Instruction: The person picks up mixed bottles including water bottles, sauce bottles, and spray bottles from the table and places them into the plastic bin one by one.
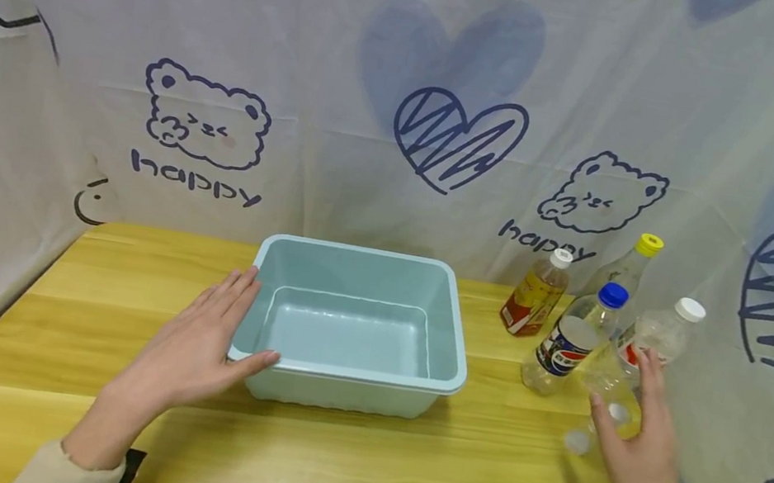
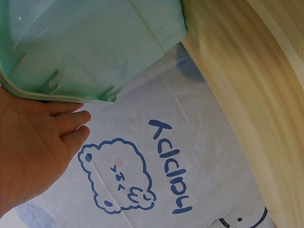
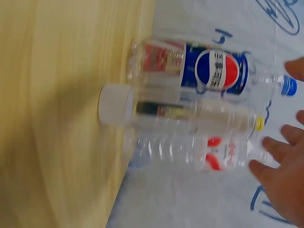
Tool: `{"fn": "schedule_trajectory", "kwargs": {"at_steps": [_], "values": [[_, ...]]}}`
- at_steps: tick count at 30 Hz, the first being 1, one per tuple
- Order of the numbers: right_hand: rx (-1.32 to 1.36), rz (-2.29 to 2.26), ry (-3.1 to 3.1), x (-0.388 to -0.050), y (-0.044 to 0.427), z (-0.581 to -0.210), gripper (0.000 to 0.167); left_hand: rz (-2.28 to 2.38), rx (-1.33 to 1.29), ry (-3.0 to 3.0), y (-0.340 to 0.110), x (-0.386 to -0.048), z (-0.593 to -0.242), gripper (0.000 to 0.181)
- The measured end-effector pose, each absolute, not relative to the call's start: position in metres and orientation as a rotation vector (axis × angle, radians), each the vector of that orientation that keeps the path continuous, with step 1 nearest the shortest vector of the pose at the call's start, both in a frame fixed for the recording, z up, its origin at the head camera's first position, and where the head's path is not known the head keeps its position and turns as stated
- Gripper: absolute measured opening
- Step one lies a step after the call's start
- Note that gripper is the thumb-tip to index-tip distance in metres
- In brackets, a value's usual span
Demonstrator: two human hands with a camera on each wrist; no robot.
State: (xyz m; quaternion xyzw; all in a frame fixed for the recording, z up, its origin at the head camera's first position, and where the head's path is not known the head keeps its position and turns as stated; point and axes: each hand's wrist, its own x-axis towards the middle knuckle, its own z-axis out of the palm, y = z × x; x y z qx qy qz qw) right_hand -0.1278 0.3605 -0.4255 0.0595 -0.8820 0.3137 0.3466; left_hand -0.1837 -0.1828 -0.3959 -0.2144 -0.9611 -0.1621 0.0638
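A pale blue-green plastic basin [image 1: 360, 271] stands on the wooden table. My left hand [image 1: 207, 340] touches its left rim with fairly straight fingers, the thumb lying at the near left corner. In the left wrist view, the fingertips [image 2: 78, 118] show just outside the basin wall [image 2: 109, 52]. My right hand [image 1: 644, 451] hovers, fingers spread, in front of a clear bottle with a white cap [image 1: 689, 310]. Beside that bottle stand a Pepsi bottle [image 1: 562, 347] with a blue cap, a yellow-capped bottle [image 1: 649, 246] and a small white-capped bottle with a red-and-yellow label [image 1: 535, 297].
Two small white round pieces, one nearer [image 1: 577, 442] and one farther [image 1: 620, 414], are on the table near my right hand. One white cylindrical piece [image 3: 115, 104] shows closely in the right wrist view. A printed cloth [image 1: 327, 141] hangs behind and beside the table [image 1: 353, 470].
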Motion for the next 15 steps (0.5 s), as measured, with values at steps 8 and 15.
{"fn": "schedule_trajectory", "kwargs": {"at_steps": [8, 15], "values": [[-0.08, 0.913, -2.669, -0.121, 0.379, -0.427, 0.101, -0.5, -0.643, -2.889, -0.184, -0.182, -0.398, 0.106], [-0.08, 0.953, -2.732, -0.12, 0.382, -0.435, 0.095, -0.485, -0.647, -2.893, -0.183, -0.184, -0.397, 0.107]]}}
